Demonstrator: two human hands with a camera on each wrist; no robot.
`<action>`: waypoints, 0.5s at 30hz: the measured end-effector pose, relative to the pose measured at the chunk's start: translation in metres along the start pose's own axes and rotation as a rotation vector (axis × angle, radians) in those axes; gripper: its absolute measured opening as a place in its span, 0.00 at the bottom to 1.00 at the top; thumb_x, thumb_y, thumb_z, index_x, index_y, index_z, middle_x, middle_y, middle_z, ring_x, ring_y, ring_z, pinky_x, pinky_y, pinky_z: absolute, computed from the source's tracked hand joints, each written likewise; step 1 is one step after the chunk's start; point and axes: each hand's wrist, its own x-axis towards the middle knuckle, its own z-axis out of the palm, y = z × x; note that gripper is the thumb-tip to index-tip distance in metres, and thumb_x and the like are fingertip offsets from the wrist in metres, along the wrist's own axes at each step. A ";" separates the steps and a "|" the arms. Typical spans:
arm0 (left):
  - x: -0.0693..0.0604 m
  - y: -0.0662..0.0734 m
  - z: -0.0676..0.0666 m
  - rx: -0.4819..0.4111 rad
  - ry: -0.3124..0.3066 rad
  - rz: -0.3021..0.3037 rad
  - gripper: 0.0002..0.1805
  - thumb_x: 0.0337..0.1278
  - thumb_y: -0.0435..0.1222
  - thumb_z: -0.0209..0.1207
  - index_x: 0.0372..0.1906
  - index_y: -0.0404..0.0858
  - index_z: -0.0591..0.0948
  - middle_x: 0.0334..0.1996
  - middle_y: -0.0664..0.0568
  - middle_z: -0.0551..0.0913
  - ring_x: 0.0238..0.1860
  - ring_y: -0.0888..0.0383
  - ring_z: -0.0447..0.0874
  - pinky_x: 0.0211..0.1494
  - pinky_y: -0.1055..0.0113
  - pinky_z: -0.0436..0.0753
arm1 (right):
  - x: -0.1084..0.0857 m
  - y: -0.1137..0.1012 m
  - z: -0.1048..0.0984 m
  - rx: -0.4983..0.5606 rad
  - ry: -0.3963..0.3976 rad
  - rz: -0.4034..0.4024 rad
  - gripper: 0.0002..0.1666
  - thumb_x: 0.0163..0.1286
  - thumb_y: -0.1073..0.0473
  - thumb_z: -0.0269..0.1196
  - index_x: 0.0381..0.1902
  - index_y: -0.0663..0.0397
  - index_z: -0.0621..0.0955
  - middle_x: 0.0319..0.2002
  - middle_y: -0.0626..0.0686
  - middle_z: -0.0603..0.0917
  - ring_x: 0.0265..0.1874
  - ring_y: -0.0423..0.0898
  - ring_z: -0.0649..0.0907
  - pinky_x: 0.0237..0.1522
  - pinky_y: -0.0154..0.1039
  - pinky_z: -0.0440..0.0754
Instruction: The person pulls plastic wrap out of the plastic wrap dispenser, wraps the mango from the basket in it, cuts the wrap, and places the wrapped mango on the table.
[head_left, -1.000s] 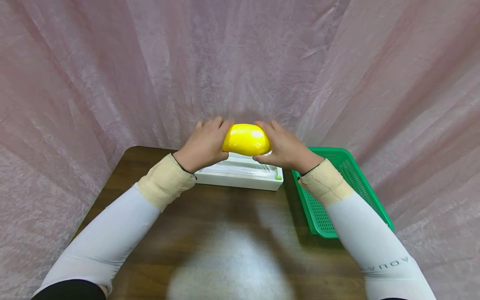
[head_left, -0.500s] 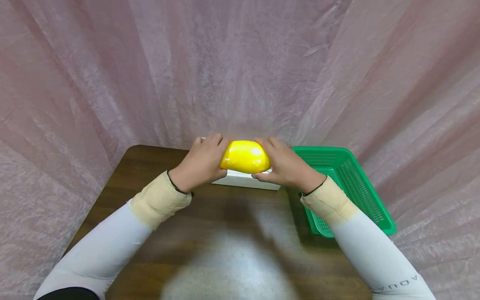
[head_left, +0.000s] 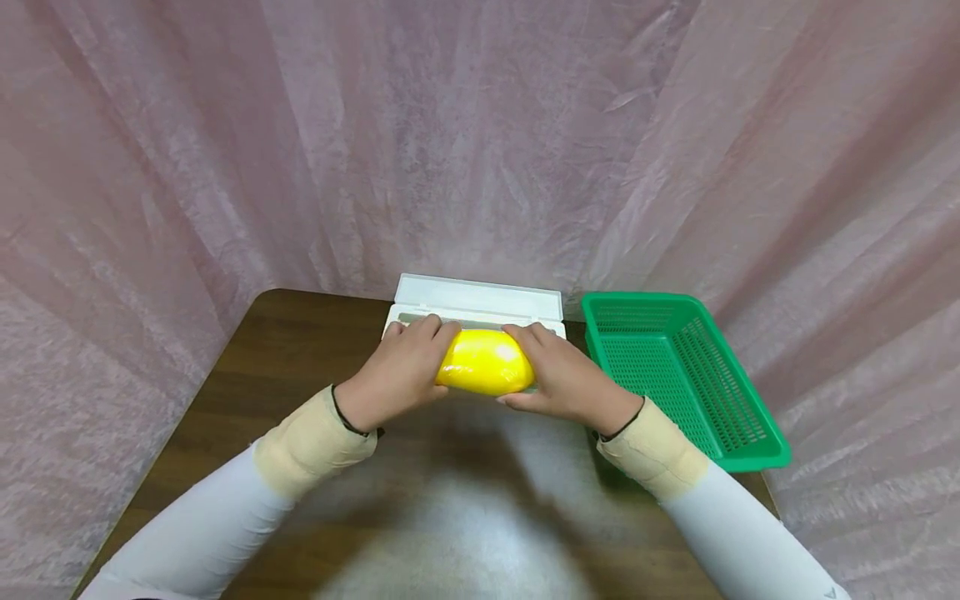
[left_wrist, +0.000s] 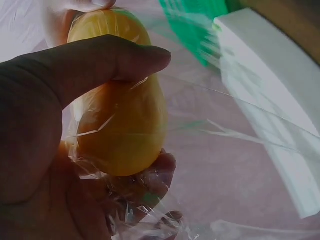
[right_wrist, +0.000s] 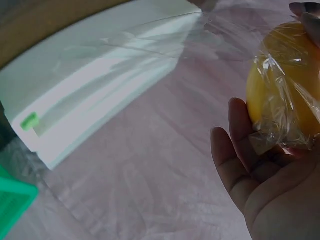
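A glossy yellow mango-shaped fruit is held between both hands above the table. My left hand grips its left end; in the left wrist view the thumb lies across the fruit and clear film bunches at the fingers. My right hand grips the right end, and wrinkled clear film covers the fruit in the right wrist view. Behind the hands sits a white box with its lid raised, partly hidden by them. Film stretches between the fruit and the box in the left wrist view.
A green perforated basket stands at the right on the brown wooden table. A pink curtain hangs behind the table.
Both hands have moved the yellow fruit toward the near side of the table, down in the head view. More of the white box and its raised lid now shows behind them.
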 end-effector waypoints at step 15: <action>-0.033 0.008 0.051 -0.082 -0.083 -0.048 0.42 0.31 0.43 0.84 0.56 0.39 0.74 0.42 0.47 0.78 0.42 0.50 0.80 0.42 0.52 0.73 | -0.029 -0.005 0.055 0.038 -0.043 0.063 0.59 0.55 0.40 0.77 0.75 0.58 0.62 0.58 0.57 0.77 0.46 0.48 0.80 0.51 0.45 0.83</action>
